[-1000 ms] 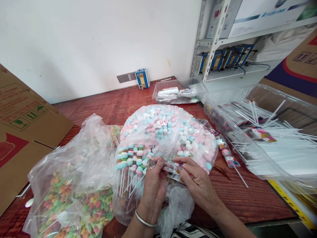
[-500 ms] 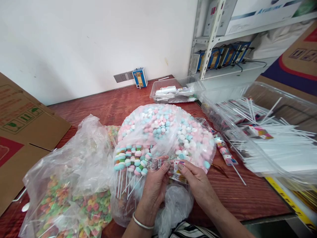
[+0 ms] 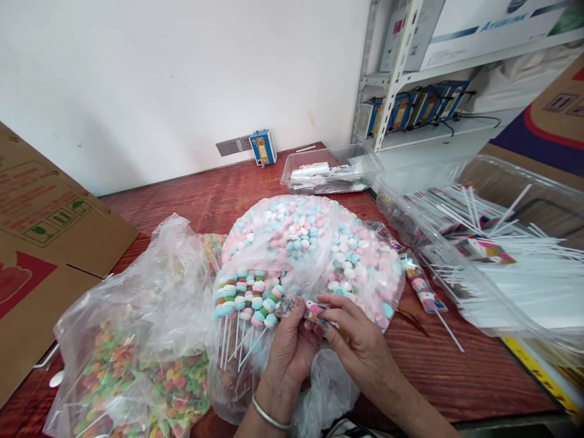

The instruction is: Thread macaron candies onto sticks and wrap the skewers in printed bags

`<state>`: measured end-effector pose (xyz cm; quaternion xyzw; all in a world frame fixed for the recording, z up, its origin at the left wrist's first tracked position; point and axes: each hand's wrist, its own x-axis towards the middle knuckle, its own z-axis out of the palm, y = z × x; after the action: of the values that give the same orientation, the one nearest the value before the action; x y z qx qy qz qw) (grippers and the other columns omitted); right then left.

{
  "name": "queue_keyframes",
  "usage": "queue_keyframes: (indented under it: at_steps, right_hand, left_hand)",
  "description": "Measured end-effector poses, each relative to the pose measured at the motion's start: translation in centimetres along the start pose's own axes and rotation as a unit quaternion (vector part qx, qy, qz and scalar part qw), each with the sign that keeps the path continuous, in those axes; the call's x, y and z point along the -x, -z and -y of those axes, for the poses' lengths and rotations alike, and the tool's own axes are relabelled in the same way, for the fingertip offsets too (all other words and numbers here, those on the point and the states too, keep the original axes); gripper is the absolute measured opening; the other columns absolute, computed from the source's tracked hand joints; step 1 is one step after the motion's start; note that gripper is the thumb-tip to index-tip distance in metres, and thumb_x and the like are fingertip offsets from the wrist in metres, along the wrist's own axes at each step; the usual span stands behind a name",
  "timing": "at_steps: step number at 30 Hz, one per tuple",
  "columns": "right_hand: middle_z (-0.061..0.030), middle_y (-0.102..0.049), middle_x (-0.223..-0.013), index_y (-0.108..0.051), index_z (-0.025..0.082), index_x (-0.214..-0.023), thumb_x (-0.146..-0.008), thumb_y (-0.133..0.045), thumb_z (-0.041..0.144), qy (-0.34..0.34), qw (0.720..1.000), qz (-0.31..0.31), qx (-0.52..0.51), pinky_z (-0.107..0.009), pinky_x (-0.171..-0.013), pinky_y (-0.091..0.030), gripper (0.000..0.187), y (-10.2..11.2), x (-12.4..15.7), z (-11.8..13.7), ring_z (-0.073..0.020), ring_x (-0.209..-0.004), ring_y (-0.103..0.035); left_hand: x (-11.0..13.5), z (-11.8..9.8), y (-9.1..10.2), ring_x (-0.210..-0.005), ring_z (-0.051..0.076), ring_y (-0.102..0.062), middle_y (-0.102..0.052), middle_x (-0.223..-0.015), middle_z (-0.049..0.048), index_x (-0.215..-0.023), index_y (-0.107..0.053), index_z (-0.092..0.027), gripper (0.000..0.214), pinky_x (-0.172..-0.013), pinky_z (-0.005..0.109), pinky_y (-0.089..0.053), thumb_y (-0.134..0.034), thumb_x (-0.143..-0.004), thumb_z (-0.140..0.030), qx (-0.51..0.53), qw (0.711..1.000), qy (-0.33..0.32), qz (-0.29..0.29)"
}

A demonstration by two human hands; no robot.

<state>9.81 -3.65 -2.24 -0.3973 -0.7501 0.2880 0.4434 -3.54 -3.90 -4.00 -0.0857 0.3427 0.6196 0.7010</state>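
My left hand (image 3: 292, 350), with a bangle at the wrist, pinches a small printed clear wrapper (image 3: 314, 310) between thumb and fingers. My right hand (image 3: 360, 337) is closed on the wrapper's right side, its fingers partly covering it. Whether anything is inside the wrapper I cannot tell. Just beyond the hands lies a large clear bag of pink, white and blue marshmallows (image 3: 365, 258). On its left side rest several candy skewers (image 3: 249, 298) on white sticks, stacked with marshmallows and coloured gummies. A crumpled clear plastic bag (image 3: 333, 380) lies beneath my hands.
A bag of colourful gummy rings (image 3: 177, 386) lies left. At right, a wrapped candy skewer (image 3: 424, 289) lies beside a clear bin of white sticks and wrappers (image 3: 406, 234). A smaller clear tray (image 3: 331, 185) stands behind. Cardboard boxes (image 3: 59, 231) flank the table.
My right hand has turned over the wrapper, its fingers now reaching across toward the left. The wrapper, earlier stretched between both hands, is more bunched up. The view has shifted slightly.
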Motion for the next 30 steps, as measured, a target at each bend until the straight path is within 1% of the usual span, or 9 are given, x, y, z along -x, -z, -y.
queue_keyframes:
  at_steps: [4,6,10,13,17,19,22,25,30]
  right_hand:
    - [-0.0095,-0.068,-0.116,-0.068,0.023,-0.104,-0.095,-0.052,0.014,0.11,0.99,-0.025,0.082,-0.04,-0.088,-0.052,0.021,0.2,-0.5,0.0,-0.0227,-0.105,-0.063]
    - [-0.0106,-0.067,-0.12,-0.066,0.022,-0.108,-0.095,-0.051,0.012,0.134,0.985,-0.019,0.103,-0.042,-0.089,-0.051,0.022,0.2,-0.8,0.2,-0.0233,-0.108,-0.062]
    - [-0.0141,-0.059,-0.133,-0.063,0.019,-0.111,-0.093,-0.055,0.016,0.105,0.988,0.019,0.108,-0.044,-0.094,-0.05,0.02,0.2,-1.1,0.7,-0.0265,-0.118,-0.057]
    - [-0.0131,-0.057,-0.135,-0.062,0.02,-0.109,-0.092,-0.058,0.023,0.078,0.994,0.03,0.065,-0.043,-0.098,-0.049,0.018,0.4,-1.0,1.3,-0.0266,-0.122,-0.055]
    - [-0.0084,-0.061,-0.125,-0.063,0.024,-0.111,-0.094,-0.055,0.025,0.029,0.999,-0.012,-0.016,-0.034,-0.097,-0.048,0.018,0.5,-0.8,2.0,-0.0219,-0.117,-0.058]
    - [-0.0067,-0.066,-0.114,-0.064,0.024,-0.107,-0.094,-0.054,0.025,-0.014,0.999,0.016,-0.046,-0.031,-0.09,-0.05,0.017,-0.2,-0.9,2.4,-0.0208,-0.107,-0.062]
    - [-0.0032,-0.071,-0.093,-0.067,0.023,-0.102,-0.093,-0.052,0.026,-0.103,0.975,0.167,-0.103,-0.028,-0.075,-0.052,0.017,-2.8,-1.6,3.5,-0.0189,-0.086,-0.067]
    - [0.0012,-0.068,-0.068,-0.067,0.021,-0.09,-0.092,-0.05,0.025,-0.175,0.927,0.292,-0.155,-0.023,-0.059,-0.048,0.017,-7.2,-2.7,4.8,-0.0152,-0.064,-0.064]
    - [0.0039,-0.058,-0.047,-0.05,0.021,-0.067,-0.087,-0.054,0.026,-0.249,0.913,0.288,-0.147,-0.021,-0.041,-0.035,0.021,-14.3,-4.5,5.7,-0.0127,-0.041,-0.055]
  left_hand:
    - [0.3,-0.3,-0.2,-0.051,0.006,-0.059,-0.066,-0.069,0.0047,-0.08,-0.065,-0.007,0.01,-0.049,0.015,-0.049,-0.063,-0.088,-0.013,0.051,0.998,0.037,0.018]
    - [0.5,-0.3,-0.4,-0.051,0.006,-0.059,-0.066,-0.069,0.0044,-0.082,-0.065,-0.008,0.011,-0.05,0.014,-0.05,-0.061,-0.09,-0.014,0.063,0.997,0.038,0.017]
    - [0.9,0.1,-0.8,-0.059,0.008,-0.063,-0.067,-0.075,0.0034,-0.086,-0.065,-0.011,0.002,-0.053,0.017,-0.052,-0.066,-0.085,-0.012,0.051,0.999,-0.005,0.003]
    - [1.6,-0.2,-1.0,-0.061,0.009,-0.062,-0.066,-0.075,0.0009,-0.084,-0.065,-0.014,0.01,-0.055,0.018,-0.052,-0.071,-0.079,-0.009,0.031,0.998,-0.054,0.008]
    - [3.9,-4.2,-0.6,-0.059,0.008,-0.059,-0.062,-0.072,-0.0025,-0.08,-0.063,-0.016,0.018,-0.053,0.018,-0.05,-0.079,-0.072,-0.01,0.027,0.989,-0.145,0.022]
    - [5.6,-7.2,0.1,-0.057,0.007,-0.056,-0.058,-0.067,-0.0041,-0.072,-0.059,-0.016,0.023,-0.052,0.018,-0.049,-0.082,-0.069,-0.013,0.035,0.973,-0.218,0.065]
    - [8.3,-11.1,1.5,-0.057,0.006,-0.052,-0.054,-0.066,-0.0048,-0.071,-0.056,-0.016,0.024,-0.053,0.017,-0.047,-0.08,-0.072,-0.013,0.045,0.943,-0.304,0.127]
    - [10.0,-12.9,2.8,-0.056,0.006,-0.05,-0.053,-0.068,-0.0049,-0.075,-0.057,-0.016,0.023,-0.053,0.018,-0.046,-0.079,-0.073,-0.015,0.048,0.925,-0.342,0.156]
    - [10.3,-13.1,4.5,-0.058,0.005,-0.051,-0.053,-0.07,-0.0042,-0.077,-0.058,-0.016,0.02,-0.055,0.019,-0.045,-0.078,-0.076,-0.018,0.044,0.926,-0.346,0.141]
